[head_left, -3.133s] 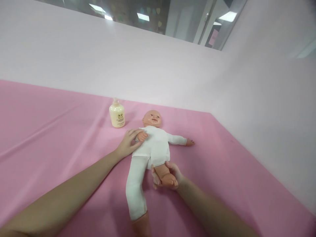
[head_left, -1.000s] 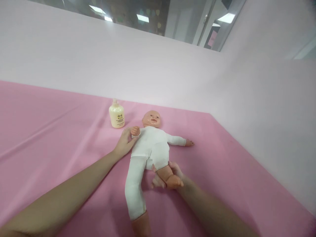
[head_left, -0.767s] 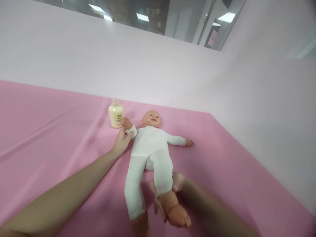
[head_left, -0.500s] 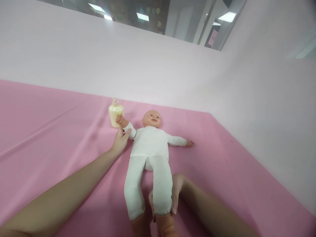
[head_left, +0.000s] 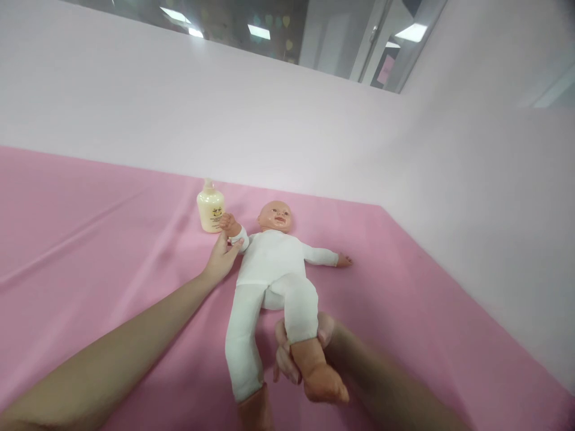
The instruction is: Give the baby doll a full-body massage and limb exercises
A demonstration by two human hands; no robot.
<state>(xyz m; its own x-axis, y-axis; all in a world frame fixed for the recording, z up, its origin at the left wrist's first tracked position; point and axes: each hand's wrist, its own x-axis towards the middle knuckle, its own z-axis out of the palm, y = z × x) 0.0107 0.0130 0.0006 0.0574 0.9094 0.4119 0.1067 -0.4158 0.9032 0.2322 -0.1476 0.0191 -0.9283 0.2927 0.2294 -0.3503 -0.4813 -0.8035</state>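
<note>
A baby doll [head_left: 274, 269] in a white bodysuit lies face up on the pink cloth [head_left: 90, 251], head toward the far wall. My left hand [head_left: 221, 256] grips the doll's forearm, which is raised near the bottle. My right hand [head_left: 296, 353] wraps around the doll's lower leg, lifting it so the knee bends and the bare foot [head_left: 326, 386] points toward me. The doll's other leg lies straight and its other arm is stretched out to the right.
A cream lotion bottle [head_left: 210, 208] with a pump stands just behind the doll's raised hand. Pale pink walls [head_left: 471, 197] close in the cloth at the back and right. Windows run above the back wall.
My right hand stretched the doll's leg out straight toward me, then bent it back up again. My left hand moved the doll's arm from across its chest outward toward the bottle.
</note>
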